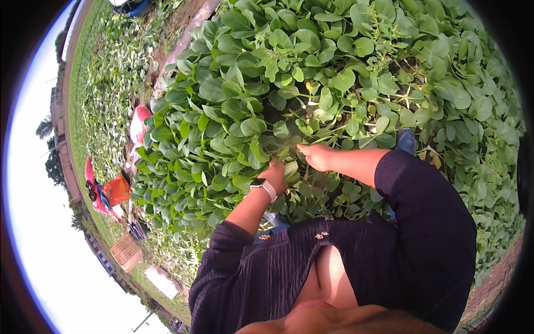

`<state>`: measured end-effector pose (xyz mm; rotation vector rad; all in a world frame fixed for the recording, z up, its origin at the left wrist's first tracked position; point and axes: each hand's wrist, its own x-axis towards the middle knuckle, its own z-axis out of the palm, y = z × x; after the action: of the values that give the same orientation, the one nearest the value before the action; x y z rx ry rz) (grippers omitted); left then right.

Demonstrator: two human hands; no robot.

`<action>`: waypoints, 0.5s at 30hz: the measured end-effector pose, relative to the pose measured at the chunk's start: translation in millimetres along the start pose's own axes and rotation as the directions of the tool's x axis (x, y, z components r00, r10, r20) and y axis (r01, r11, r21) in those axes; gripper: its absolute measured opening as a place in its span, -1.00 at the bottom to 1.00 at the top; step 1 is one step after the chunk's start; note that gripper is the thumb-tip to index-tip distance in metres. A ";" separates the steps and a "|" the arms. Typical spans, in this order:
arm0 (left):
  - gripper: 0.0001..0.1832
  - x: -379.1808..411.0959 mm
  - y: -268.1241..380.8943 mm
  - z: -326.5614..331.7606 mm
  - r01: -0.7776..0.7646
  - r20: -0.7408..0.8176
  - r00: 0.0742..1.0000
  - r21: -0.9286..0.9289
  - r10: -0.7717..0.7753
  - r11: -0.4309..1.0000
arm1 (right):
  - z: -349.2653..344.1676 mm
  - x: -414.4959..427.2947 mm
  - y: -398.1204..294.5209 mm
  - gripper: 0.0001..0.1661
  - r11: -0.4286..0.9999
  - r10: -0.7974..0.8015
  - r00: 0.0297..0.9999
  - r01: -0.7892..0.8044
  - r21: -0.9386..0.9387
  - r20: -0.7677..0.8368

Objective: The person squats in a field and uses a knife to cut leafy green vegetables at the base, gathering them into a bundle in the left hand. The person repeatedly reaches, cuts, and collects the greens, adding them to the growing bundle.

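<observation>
My left hand, with a smartwatch on a pale strap at the wrist, is closed around a leafy green plant. The plant's pale, ribbed stalks show at the hand's right side, and its leaves blur into the bed. Just to the right, my right hand reaches in over the greens with its fingertips close together. Whether anything is pinched there cannot be made out. Dense round-leaved greens, like bok choy, surround both hands. Between them are yellowed leaves and cut or bent pale stems.
A taller weed rises among the greens. My shoe or trouser leg stands in the bed. To the left are a pink bag, another person by an orange crate, a tan crate and a white sack.
</observation>
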<state>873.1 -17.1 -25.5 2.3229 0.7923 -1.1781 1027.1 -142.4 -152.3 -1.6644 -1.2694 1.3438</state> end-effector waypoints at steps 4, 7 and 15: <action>-0.03 -13.6 -12.3 0.6 0.027 -0.012 1.000 -0.077 -0.028 0.997 | -18.9 3.7 -47.5 -0.23 0.966 0.257 0.929 -0.236 -0.109 0.265; -0.07 -10.6 -15.8 0.2 -0.024 -0.041 0.999 -0.127 0.019 0.992 | -21.0 15.3 -65.2 -0.18 0.926 0.356 0.888 -0.294 -0.235 0.291; -0.14 -44.6 -11.1 -16.8 -0.245 -0.139 0.966 -0.213 0.219 0.946 | -42.9 -21.0 -31.1 -0.43 0.957 0.280 0.912 -0.290 -0.010 0.301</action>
<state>854.4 -12.3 19.4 2.2326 0.6330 -0.8152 1059.2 -148.3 -105.6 -1.7168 -1.1878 1.8434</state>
